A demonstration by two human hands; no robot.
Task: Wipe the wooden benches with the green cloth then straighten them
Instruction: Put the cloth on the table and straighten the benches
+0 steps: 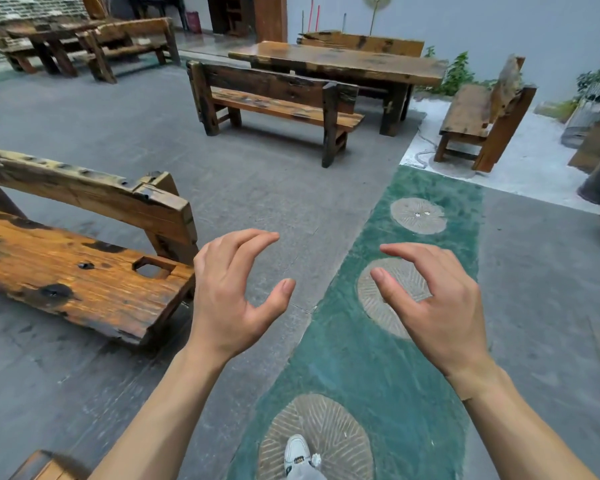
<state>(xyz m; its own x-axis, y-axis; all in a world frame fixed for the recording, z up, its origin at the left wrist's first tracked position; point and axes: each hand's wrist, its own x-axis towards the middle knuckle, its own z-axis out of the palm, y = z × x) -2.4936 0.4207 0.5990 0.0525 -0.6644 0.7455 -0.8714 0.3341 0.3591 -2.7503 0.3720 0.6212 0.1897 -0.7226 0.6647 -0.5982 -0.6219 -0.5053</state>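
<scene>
A person stands on a teal floor strip set with round stone discs (420,216), left hand (229,292) and right hand (440,306) raised, each grip released, fingers loosely curved around nothing. The green cloth is not in view. The nearest weathered orange-brown plank bench (84,271) sits just left; a dark slatted bench (274,102) stands farther ahead. Fetching the cloth likely comes first, then wiping each seat end to end.

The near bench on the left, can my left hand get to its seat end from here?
Probably yes. The left hand hovers empty with curled fingers just right of the near bench, and only bare floor shows between them, nothing blocking.
</scene>
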